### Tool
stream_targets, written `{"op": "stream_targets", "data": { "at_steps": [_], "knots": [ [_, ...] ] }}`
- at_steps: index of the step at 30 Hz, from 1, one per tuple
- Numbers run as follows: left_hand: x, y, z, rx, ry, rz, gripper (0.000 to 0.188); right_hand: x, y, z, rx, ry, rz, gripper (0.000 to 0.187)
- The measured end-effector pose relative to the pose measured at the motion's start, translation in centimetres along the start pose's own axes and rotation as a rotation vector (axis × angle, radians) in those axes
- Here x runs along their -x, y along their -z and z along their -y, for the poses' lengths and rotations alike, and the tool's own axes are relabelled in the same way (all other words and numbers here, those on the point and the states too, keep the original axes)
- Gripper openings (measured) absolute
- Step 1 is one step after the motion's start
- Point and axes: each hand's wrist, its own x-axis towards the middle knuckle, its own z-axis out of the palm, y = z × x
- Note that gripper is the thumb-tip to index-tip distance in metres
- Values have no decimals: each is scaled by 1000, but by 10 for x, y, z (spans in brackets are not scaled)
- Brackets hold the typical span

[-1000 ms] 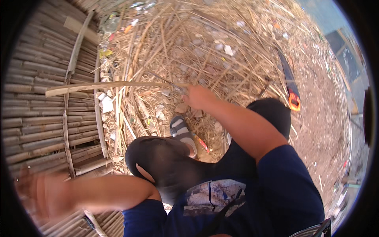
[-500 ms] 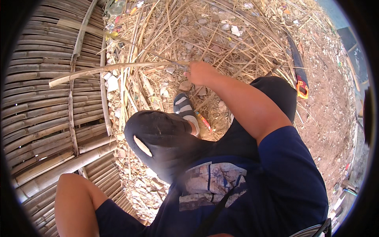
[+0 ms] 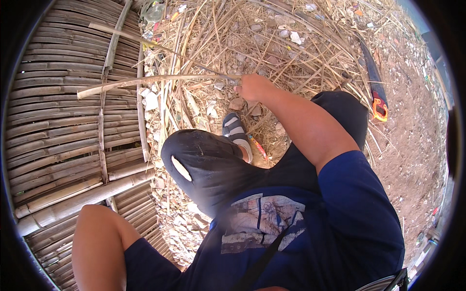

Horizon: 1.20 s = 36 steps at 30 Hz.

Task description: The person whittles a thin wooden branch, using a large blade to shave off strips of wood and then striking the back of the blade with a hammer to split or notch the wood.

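My right hand (image 3: 255,88) is closed round the near ends of two long strips that spread apart to the left. The lower one is a pale, slightly bowed bamboo strip (image 3: 128,84), its far end over the slatted bamboo panel. Above it a thinner strip (image 3: 160,47) slants to the upper left, darker close to my fist. My left arm (image 3: 99,245) is bent at the elbow at the lower left, and its hand is out of sight.
A bamboo slat panel (image 3: 58,116) fills the left side. Dry straw and split stalks (image 3: 276,53) cover stony ground ahead. A handsaw (image 3: 378,107) with an orange-edged handle lies to the right. Between my knees are my sandalled foot (image 3: 235,127) and a red wrapper (image 3: 258,145).
The thinner strip looked blurred before and is sharp now. The whole view has shifted slightly, with things sitting further right in it. My right hand keeps its hold.
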Motion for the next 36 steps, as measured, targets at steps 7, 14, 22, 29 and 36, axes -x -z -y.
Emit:
{"op": "stream_targets", "data": {
  "at_steps": [7,14,22,29,36],
  "knots": [
    [-4,1,2,19,3,14,50,1,3,3,41,-2,45,43],
    [-2,2,0,20,9,10,52,1,3,6,60,0,80,45],
    [6,-2,-1,24,41,-45,54,6,7,0,58,11,49,48],
    [57,7,-8,-17,345,-292,55,-4,-5,1,83,19,4,46],
    [152,-113,17,191,1961,-1096,56,-3,-2,2,30,5,-6,49]
  ]
}}
